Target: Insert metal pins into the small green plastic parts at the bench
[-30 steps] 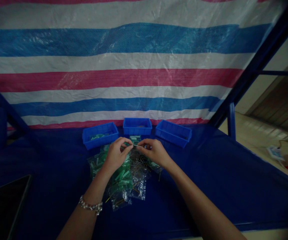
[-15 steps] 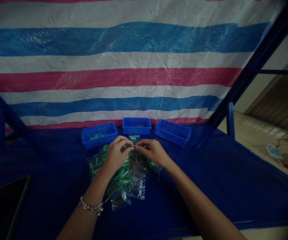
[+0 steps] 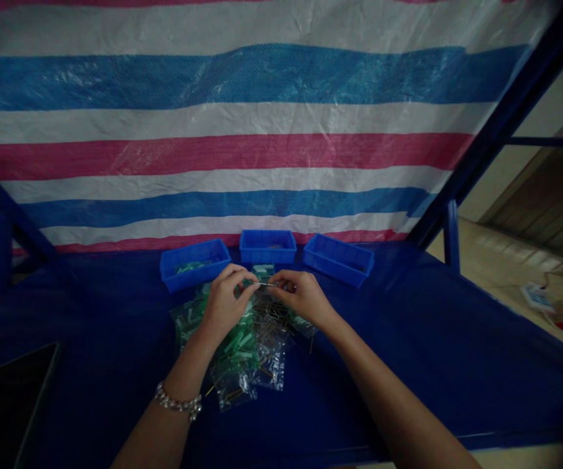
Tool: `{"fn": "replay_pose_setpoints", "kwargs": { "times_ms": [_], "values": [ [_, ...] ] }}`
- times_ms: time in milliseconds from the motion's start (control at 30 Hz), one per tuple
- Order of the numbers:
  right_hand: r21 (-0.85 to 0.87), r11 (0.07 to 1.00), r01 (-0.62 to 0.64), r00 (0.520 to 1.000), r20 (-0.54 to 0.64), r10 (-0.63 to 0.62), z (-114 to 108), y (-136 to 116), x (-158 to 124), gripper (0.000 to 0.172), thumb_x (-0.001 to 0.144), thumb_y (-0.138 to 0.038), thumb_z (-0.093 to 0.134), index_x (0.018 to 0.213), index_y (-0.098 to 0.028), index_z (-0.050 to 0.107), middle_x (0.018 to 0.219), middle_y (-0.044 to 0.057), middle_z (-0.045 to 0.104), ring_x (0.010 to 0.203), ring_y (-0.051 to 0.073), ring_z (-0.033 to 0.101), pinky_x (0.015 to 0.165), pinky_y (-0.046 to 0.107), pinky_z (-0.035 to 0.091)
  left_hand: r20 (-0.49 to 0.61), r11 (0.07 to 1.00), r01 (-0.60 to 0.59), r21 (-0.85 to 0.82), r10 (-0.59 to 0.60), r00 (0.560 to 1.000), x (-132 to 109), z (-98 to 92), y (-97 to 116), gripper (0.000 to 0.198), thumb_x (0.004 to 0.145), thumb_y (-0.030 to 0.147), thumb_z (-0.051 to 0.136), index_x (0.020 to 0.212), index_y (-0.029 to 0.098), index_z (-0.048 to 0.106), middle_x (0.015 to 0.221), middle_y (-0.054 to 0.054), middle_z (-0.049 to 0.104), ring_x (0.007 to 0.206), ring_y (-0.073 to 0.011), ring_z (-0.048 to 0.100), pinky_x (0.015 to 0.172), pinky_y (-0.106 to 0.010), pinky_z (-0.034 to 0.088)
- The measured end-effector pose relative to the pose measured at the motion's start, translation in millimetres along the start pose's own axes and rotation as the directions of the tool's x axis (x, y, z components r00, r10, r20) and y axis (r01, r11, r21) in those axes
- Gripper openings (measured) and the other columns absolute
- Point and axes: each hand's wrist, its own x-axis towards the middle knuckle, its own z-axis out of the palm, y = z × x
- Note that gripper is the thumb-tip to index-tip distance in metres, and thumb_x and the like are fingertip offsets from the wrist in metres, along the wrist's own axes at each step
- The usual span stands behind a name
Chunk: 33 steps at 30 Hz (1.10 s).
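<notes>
A thin metal rod [image 3: 264,284] spans the gap between my two hands, lying nearly level. My left hand [image 3: 227,296] pinches its left end between thumb and fingertips. At the other end, my right hand [image 3: 302,294] is closed on it the same way. The rod's exact kind is too small to make out. Below the hands lie clear plastic bags [image 3: 235,387] and a heap of green pieces [image 3: 238,344]. Several thin brownish metal pins [image 3: 272,315] are piled beside them, partly under my hands.
Three blue bins stand behind my hands: a left bin [image 3: 174,277] with greenish pieces, a middle bin [image 3: 268,253] and a right bin [image 3: 335,260]. A dark flat device [image 3: 12,404] lies at the left on the blue table [image 3: 438,365]. Behind hangs a striped tarp [image 3: 242,153].
My hands have drawn slightly apart, and a longer stretch of the rod shows between the fingertips. The bins and bags stay where they were.
</notes>
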Motion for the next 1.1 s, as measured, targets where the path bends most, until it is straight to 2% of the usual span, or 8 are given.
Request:
{"fn": "replay_pose_setpoints", "kwargs": {
  "times_ms": [200, 400, 733, 1100],
  "values": [
    [-0.073, 0.996, 0.055, 0.998, -0.04, -0.058, -1.4, 1.2, -0.3, 0.011, 0.073, -0.022, 0.057, 0.078, -0.017, 0.064, 0.061, 0.0, 0.06, 0.052, 0.009, 0.047, 0.052, 0.019, 0.034, 0.021, 1.0, 0.001, 0.004, -0.001, 1.0, -0.4, 0.4, -1.7, 0.009, 0.075, 0.022, 0.053, 0.076, 0.018, 0.06, 0.08, -0.002, 0.053, 0.065, -0.0102, 0.05, 0.059, -0.024, 0.043],
    [-0.199, 0.977, 0.077, 0.997, 0.012, -0.076, -0.4, 4.2, -1.3, 0.011, 0.074, -0.022, 0.055, 0.081, -0.019, 0.064, 0.068, 0.002, 0.061, 0.059, 0.011, 0.052, 0.057, 0.021, 0.037, 0.011, 1.0, -0.014, 0.004, 0.014, 1.0, -0.3, -0.6, 0.7, 0.009, 0.074, 0.022, 0.054, 0.076, 0.018, 0.061, 0.08, -0.002, 0.053, 0.064, -0.0099, 0.049, 0.059, -0.024, 0.043],
    [-0.191, 0.978, 0.083, 0.996, 0.043, -0.076, -2.1, 2.1, -1.8, 0.013, 0.076, -0.027, 0.055, 0.081, -0.02, 0.064, 0.071, 0.002, 0.063, 0.06, 0.012, 0.053, 0.057, 0.022, 0.036, 0.006, 1.0, -0.006, 0.009, 0.006, 1.0, -0.1, 0.0, -1.5, 0.008, 0.074, 0.02, 0.053, 0.076, 0.017, 0.06, 0.08, -0.002, 0.053, 0.064, -0.0098, 0.05, 0.059, -0.023, 0.043],
    [-0.203, 0.976, 0.077, 0.997, 0.009, -0.077, -1.2, 4.1, -0.8, 0.009, 0.074, -0.024, 0.057, 0.078, -0.019, 0.063, 0.069, 0.002, 0.06, 0.059, 0.012, 0.052, 0.057, 0.022, 0.037, 0.002, 1.0, -0.006, -0.015, 0.006, 1.0, 0.1, 0.0, 1.3, 0.006, 0.073, 0.016, 0.055, 0.074, 0.017, 0.06, 0.08, -0.002, 0.053, 0.061, -0.0091, 0.049, 0.056, -0.023, 0.042]
  ]
}}
